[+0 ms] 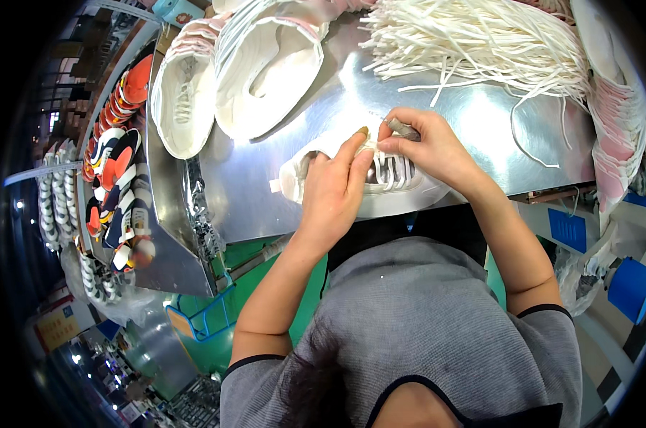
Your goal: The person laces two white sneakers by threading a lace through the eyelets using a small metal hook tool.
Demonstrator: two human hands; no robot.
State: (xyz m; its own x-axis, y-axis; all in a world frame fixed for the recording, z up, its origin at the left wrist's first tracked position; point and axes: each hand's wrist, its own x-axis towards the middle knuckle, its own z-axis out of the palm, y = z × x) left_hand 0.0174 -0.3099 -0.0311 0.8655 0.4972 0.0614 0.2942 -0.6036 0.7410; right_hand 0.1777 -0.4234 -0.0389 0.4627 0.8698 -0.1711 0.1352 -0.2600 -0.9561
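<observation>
Fingers of the left hand [331, 184] grip the white shoe upper [383, 206], lying heel leftward; the right hand [438, 148], toe-side, is pinched beside the laces [391, 173], contents hidden.

Well left of the grip, shoe pieces in orange, navy and white [116, 192] cluster together. Nearer, below left, a blue-framed stool [181, 323] stands over green floor [305, 291]. Far right and lower, clear plastic [578, 289] bunches beside a blue panel [631, 291].
</observation>
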